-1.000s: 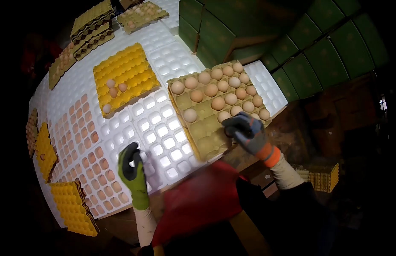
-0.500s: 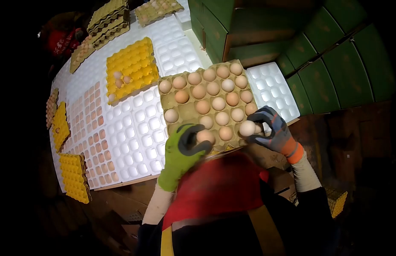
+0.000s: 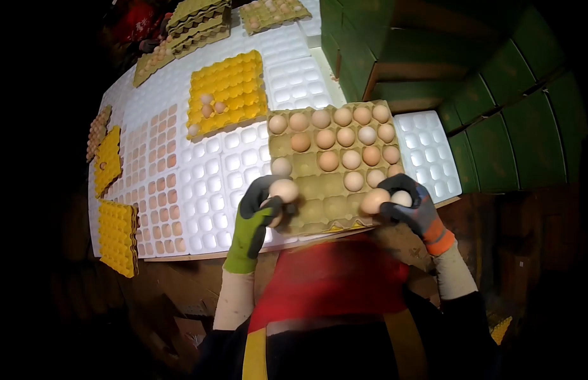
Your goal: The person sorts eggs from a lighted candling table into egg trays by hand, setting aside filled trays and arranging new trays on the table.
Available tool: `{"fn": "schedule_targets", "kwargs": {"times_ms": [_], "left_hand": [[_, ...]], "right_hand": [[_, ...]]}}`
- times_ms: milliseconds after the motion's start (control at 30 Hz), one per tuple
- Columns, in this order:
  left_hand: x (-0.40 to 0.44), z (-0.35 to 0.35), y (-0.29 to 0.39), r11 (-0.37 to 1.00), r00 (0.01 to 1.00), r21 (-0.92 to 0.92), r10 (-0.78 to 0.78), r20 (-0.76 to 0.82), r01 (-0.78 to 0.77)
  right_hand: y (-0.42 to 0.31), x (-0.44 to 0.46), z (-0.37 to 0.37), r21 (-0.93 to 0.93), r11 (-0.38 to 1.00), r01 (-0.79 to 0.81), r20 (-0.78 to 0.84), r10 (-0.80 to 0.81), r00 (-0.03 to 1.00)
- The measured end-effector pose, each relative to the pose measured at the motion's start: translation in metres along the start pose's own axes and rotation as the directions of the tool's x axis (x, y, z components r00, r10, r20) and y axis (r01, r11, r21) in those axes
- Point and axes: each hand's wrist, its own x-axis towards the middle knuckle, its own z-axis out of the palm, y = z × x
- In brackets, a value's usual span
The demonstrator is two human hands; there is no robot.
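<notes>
My left hand (image 3: pixel 255 206), in a green and black glove, closes around a pale egg (image 3: pixel 284 190) above the front left corner of a pulp egg tray (image 3: pixel 308 187). A second egg (image 3: pixel 275 217) shows partly beneath its fingers. At the tray's front right, my right hand (image 3: pixel 413 206), in a grey and orange glove, grips a brown egg (image 3: pixel 375 201) and a whiter egg (image 3: pixel 402 199). Several eggs fill the tray's back rows, while the front row's cells are bare. A lone egg (image 3: pixel 281 166) sits by the left edge.
White moulded trays (image 3: pixel 205 218) cover the table, some holding eggs. A yellow tray (image 3: pixel 243 82) with several eggs lies beyond. More yellow trays (image 3: pixel 118 234) stand at the left edge. Stacked pulp trays (image 3: pixel 199 28) are at the back, green boxes (image 3: pixel 516 120) on the right.
Eggs from the tray's front rows are now in my hands. My left hand has moved left, lifting its eggs. My right hand now shows two eggs. The view has shifted.
</notes>
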Motion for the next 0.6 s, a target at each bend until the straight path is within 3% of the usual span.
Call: {"fn": "schedule_targets", "kwargs": {"times_ms": [33, 67, 133, 200, 233, 267, 300, 333, 400, 467, 533, 567, 600], "left_hand": [[-0.011, -0.013, 0.0, 0.954, 0.994, -0.289, -0.1, -0.046, 0.083], [-0.02, -0.016, 0.006, 0.908, 0.987, -0.418, -0.046, -0.156, -0.024], [-0.006, -0.041, -0.003, 0.963, 0.979, -0.25, 0.046, -0.2, -0.097], [0.019, -0.049, 0.001, 0.979, 0.981, 0.198, -0.017, -0.194, 0.056], [0.035, -0.036, -0.003, 0.704, 0.88, 0.647, 0.463, -0.108, -0.291], [0.035, -0.02, 0.02, 0.544, 0.909, 0.822, 0.409, -0.083, -0.169], [0.043, -0.013, 0.021, 0.427, 0.92, 0.889, 0.391, -0.015, -0.167], [0.049, -0.01, 0.022, 0.303, 0.93, 0.938, 0.364, 0.05, -0.168], [0.052, -0.011, 0.017, 0.317, 0.939, 0.935, 0.341, 0.044, -0.158], [0.057, -0.018, 0.008, 0.32, 0.946, 0.933, 0.318, 0.056, -0.163], [0.048, -0.03, -0.004, 0.781, 0.935, 0.563, 0.352, -0.039, -0.27], [0.038, -0.029, 0.017, 0.931, 0.994, 0.364, 0.048, -0.096, -0.01], [0.029, -0.037, 0.016, 0.99, 0.99, 0.024, -0.137, -0.035, 0.138]], "right_hand": [[-0.008, -0.003, -0.002, 0.296, 0.953, -0.066, 0.029, 0.06, 0.998], [-0.015, -0.005, -0.001, 0.558, 0.818, -0.139, 0.075, 0.117, 0.99], [-0.014, 0.006, 0.008, 0.698, 0.711, -0.081, 0.03, 0.085, 0.996], [-0.017, 0.024, 0.008, 0.512, 0.858, -0.037, 0.044, 0.017, 0.999], [-0.012, 0.032, 0.009, 0.125, 0.984, 0.125, 0.071, -0.135, 0.988], [-0.006, 0.04, 0.009, -0.407, 0.862, 0.301, 0.098, -0.287, 0.953], [-0.014, 0.048, 0.014, -0.729, 0.574, 0.373, 0.121, -0.428, 0.896], [-0.027, 0.047, 0.026, -0.818, 0.503, 0.278, 0.092, -0.363, 0.927], [-0.046, 0.048, 0.04, -0.933, 0.288, 0.217, 0.166, -0.192, 0.967], [-0.041, 0.054, 0.055, -0.982, 0.122, 0.148, 0.134, -0.114, 0.984], [-0.033, 0.055, 0.056, -0.974, 0.177, 0.141, 0.117, -0.136, 0.984], [-0.031, 0.056, 0.054, -0.964, 0.223, 0.145, 0.109, -0.164, 0.98], [-0.03, 0.056, 0.05, -0.963, 0.222, 0.15, 0.112, -0.173, 0.978]]}}
